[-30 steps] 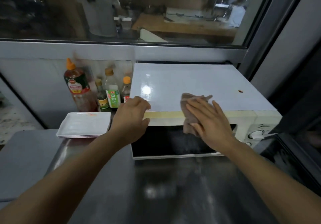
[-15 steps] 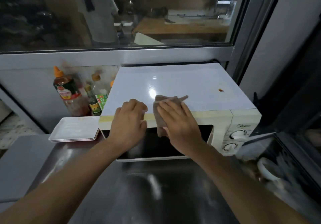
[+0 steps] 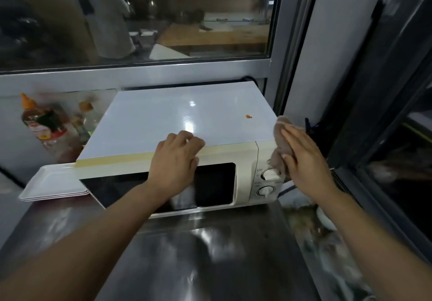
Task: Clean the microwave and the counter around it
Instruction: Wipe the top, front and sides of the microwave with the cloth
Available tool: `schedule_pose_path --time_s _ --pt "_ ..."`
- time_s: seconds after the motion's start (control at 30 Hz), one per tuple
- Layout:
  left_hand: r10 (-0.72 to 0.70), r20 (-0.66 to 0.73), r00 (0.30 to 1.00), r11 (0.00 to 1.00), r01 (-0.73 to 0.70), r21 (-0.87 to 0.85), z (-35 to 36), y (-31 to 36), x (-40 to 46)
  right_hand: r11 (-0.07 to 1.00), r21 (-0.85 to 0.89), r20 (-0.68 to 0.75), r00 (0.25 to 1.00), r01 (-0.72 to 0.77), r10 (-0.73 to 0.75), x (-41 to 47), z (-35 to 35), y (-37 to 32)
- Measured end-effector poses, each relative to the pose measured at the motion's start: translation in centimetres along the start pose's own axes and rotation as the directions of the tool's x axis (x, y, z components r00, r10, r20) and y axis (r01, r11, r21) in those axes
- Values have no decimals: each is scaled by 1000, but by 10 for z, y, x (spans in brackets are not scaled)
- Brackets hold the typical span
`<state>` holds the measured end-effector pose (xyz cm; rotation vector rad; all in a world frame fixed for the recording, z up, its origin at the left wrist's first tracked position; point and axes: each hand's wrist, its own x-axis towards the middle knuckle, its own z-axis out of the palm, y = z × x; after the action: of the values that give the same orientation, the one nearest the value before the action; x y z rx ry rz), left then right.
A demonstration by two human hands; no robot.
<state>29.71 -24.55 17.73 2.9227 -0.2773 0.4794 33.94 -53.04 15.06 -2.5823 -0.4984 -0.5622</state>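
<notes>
A cream microwave [image 3: 210, 123] with a dark door window and two dials stands on a steel counter [image 3: 198, 258] below a window. My left hand [image 3: 174, 160] rests over the front top edge of the microwave, fingers curled onto the white top. My right hand [image 3: 304, 155] presses a brownish cloth [image 3: 279, 146] with straight fingers against the microwave's right front corner, beside the upper dial. A small coloured sticker [image 3: 248, 115] sits on the top near the right edge.
Sauce bottles [image 3: 44, 125] stand left of the microwave against the wall, with stacked white rectangular plates [image 3: 51, 183] in front of them. A dark frame and glass close in the right side. A white dish [image 3: 326, 221] lies low at the right.
My right hand slid the cloth from the front middle of the microwave's top to its right front corner. My left hand stayed on the front edge, and the view shifted.
</notes>
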Motion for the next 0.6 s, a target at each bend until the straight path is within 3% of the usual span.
schedule_pose_path --time_s 0.13,0.27,0.43,0.6 --pt "-33 -27 999 999 32 -19 3 6 -2 998 4 -95 993 -67 67 -2 17 -17" --pt "-67 -65 996 997 64 -35 7 10 -3 997 -21 -211 974 76 -79 -5 38 -53" --pt "-77 -95 992 997 77 -6 14 12 -6 974 -84 -194 956 209 -221 -3 40 -40" --pt "-75 -111 991 996 80 43 17 12 -5 986 156 -288 957 55 -7 -9 29 -10"
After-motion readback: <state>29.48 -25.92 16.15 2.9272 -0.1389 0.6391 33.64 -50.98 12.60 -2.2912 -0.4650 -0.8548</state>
